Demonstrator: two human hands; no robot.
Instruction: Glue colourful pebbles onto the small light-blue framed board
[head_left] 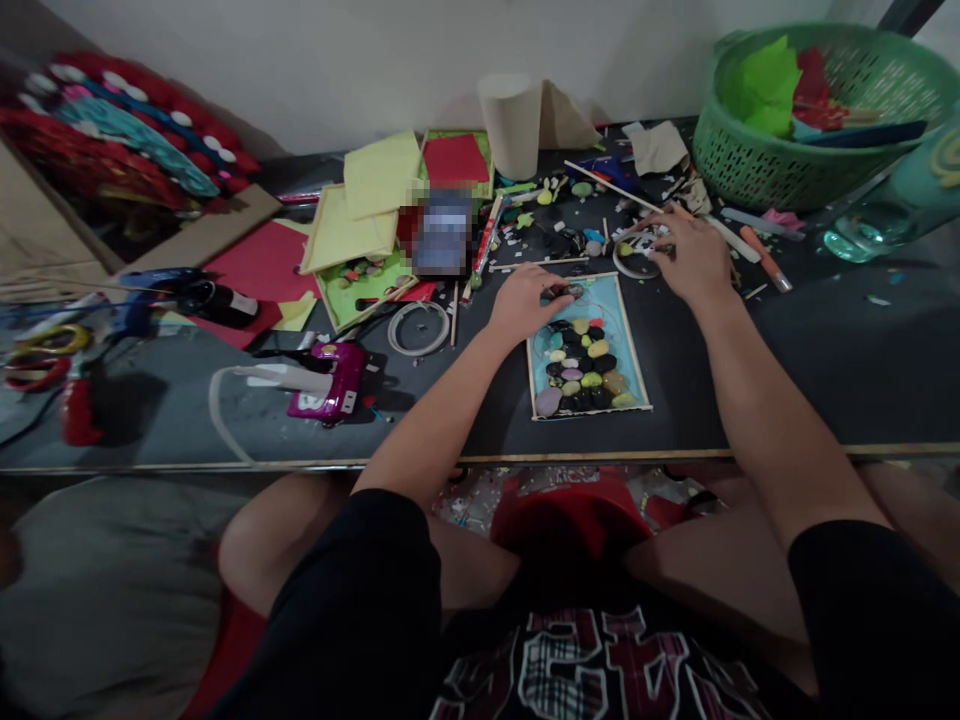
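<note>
A blue panel (631, 345) with a thin pale wooden frame lies on the dark table in front of me. Rows of painted pebbles (571, 365), black, yellow, green and purple, cover its lower part. At the panel's top left, my left hand (523, 303) has its fingers closed round a dark pebble (570, 291). Further right, beyond the panel's upper corner, my right hand (696, 258) reaches down with bent fingers at a pale ring (628, 268) that has small pebbles about it. What those fingertips hold, if anything, is too small to tell.
Yellow framed panels (352, 240) and a blurred phone (442, 232) lie left of centre. Nearer stand a purple power socket (330, 385) and a clear coil (418, 328). A green basket (757, 165) and a bottle (885, 205) are at right; scissors (45, 350) lie far left.
</note>
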